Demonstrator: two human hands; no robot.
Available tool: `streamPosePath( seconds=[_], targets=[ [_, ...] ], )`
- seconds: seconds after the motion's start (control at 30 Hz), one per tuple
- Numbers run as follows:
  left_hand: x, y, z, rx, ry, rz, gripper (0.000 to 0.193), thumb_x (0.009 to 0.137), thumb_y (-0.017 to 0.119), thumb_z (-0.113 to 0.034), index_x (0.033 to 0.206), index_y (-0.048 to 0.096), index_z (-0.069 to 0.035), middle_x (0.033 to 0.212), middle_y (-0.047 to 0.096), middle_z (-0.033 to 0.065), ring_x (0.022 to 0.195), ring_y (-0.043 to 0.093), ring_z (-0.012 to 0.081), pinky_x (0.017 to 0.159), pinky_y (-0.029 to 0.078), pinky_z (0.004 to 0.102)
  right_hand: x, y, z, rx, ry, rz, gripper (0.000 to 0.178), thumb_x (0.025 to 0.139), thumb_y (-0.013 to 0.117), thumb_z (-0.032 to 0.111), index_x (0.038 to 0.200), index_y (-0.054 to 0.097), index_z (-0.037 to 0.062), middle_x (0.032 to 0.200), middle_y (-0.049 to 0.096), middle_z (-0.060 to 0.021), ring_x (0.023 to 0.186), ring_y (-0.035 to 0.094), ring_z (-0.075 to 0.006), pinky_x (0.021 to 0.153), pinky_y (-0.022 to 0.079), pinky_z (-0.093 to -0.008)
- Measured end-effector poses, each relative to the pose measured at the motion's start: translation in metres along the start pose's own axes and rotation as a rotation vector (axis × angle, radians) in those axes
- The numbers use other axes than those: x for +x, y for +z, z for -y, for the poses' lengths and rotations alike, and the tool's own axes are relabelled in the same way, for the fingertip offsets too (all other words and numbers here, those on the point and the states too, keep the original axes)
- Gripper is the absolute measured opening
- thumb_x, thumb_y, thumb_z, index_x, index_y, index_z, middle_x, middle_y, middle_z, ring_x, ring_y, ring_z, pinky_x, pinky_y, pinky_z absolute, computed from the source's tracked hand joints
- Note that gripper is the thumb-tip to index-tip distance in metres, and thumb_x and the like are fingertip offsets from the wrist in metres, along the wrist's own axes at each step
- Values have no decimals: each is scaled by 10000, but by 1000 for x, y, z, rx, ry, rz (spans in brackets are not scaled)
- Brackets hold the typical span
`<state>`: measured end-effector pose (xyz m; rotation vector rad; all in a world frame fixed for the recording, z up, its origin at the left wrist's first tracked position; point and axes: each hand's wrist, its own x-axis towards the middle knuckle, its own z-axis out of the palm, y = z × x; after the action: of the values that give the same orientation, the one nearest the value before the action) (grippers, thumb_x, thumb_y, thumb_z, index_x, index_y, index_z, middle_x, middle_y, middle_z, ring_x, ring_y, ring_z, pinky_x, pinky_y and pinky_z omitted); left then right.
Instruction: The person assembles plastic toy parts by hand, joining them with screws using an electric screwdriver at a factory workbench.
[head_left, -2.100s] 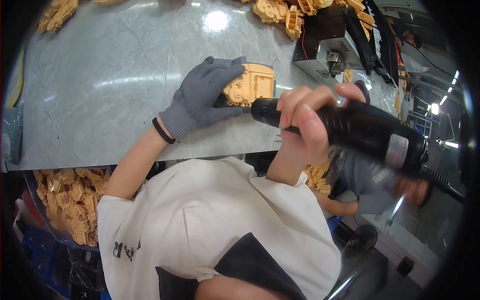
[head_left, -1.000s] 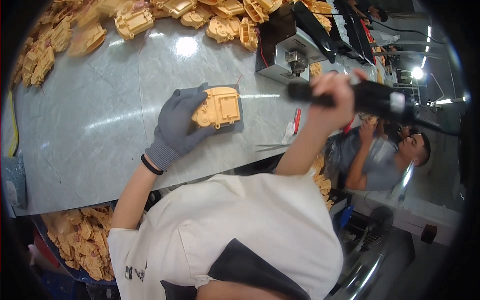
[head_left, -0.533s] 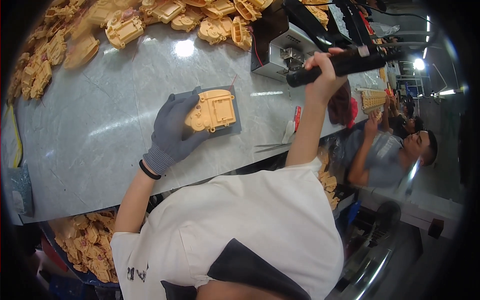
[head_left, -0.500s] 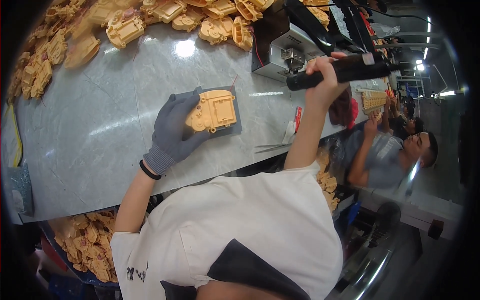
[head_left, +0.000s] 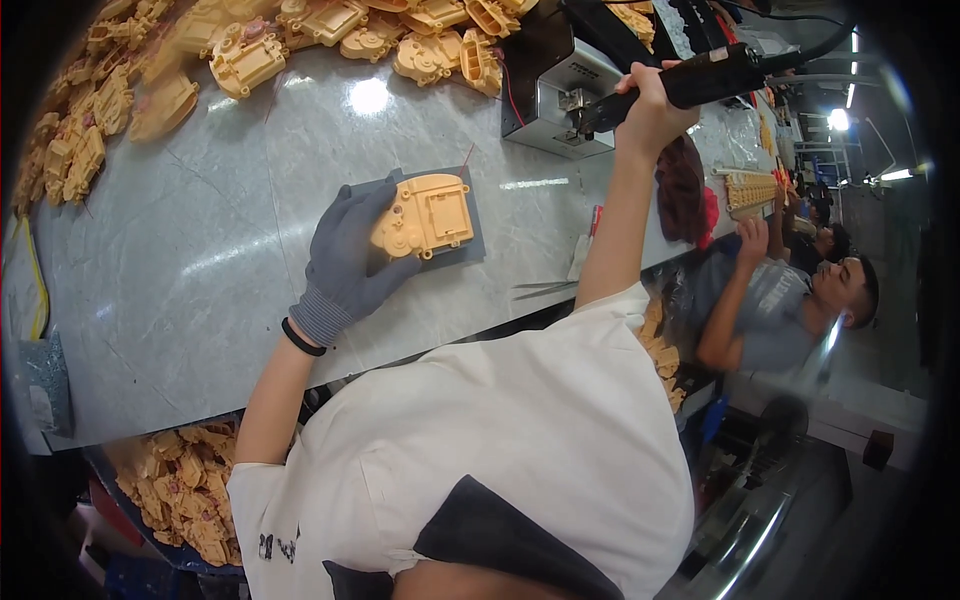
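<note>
My left hand (head_left: 350, 250), in a grey knit glove, grips the left side of a yellow plastic housing (head_left: 440, 218). The housing lies on a dark grey pad (head_left: 474, 247) on the table, with a thin red wire sticking up behind it. My bare right hand (head_left: 652, 112) is wrapped round a black electric screwdriver (head_left: 715, 78), held nearly level with its cord trailing off to the right. Its nose points left, at the small metal outlet on the front of a grey box-shaped screw feeder (head_left: 548, 90). Whether the tip touches the outlet I cannot tell.
Many yellow housings (head_left: 248, 62) are heaped along the table's far and left edges. Tweezers (head_left: 545, 289) lie at the near edge by my right forearm. A dark red cloth (head_left: 682, 190) rests further right. A bin of yellow parts (head_left: 190, 490) stands below; a co-worker (head_left: 770, 300) sits at right.
My right hand has moved up and away with the screwdriver, bringing its nose to the screw feeder's outlet. My left hand and the housing have stayed put. The co-worker's hand has shifted slightly.
</note>
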<state>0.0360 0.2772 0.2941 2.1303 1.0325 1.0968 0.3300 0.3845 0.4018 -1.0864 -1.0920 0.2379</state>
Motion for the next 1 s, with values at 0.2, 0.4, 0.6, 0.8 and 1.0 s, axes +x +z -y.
streamPosePath(
  seconds=[0.2,0.4,0.6,0.8,1.0],
  targets=[
    [0,0,1,-54,21,-10,652,684,710,-260,1202,437,26,1084,548,180,999,525,335,959,351,450,-9,-1,5,66,41,-20,177,640,561,-61,776,451,-37,508,520,-70,405,488,-146,468,403,-251],
    [0,-1,2,-10,9,14,640,687,711,-268,1206,444,-4,1082,547,165,969,526,329,882,402,420,-54,1,47,356,130,49,301,666,532,-84,937,426,-5,572,489,-73,429,477,-170,474,429,-298],
    [-1,-2,2,-20,27,-59,658,668,727,-296,1211,448,-49,1082,534,127,1001,505,311,883,406,414,-100,42,87,549,234,397,425,717,459,13,1138,423,54,581,413,-52,480,443,-174,575,407,-353],
    [-10,-4,8,32,19,-198,522,655,737,-299,1114,554,-132,1090,532,95,1063,469,316,930,383,421,-123,69,92,823,412,410,403,699,504,-10,1081,378,6,563,450,-63,432,451,-169,464,411,-305],
    [-14,-9,8,60,42,-222,421,650,723,-280,1036,608,-158,1076,556,69,1081,461,309,965,355,434,-127,78,96,847,446,425,405,700,491,-4,1088,376,3,553,447,-68,431,455,-174,473,416,-313]
  ],
)
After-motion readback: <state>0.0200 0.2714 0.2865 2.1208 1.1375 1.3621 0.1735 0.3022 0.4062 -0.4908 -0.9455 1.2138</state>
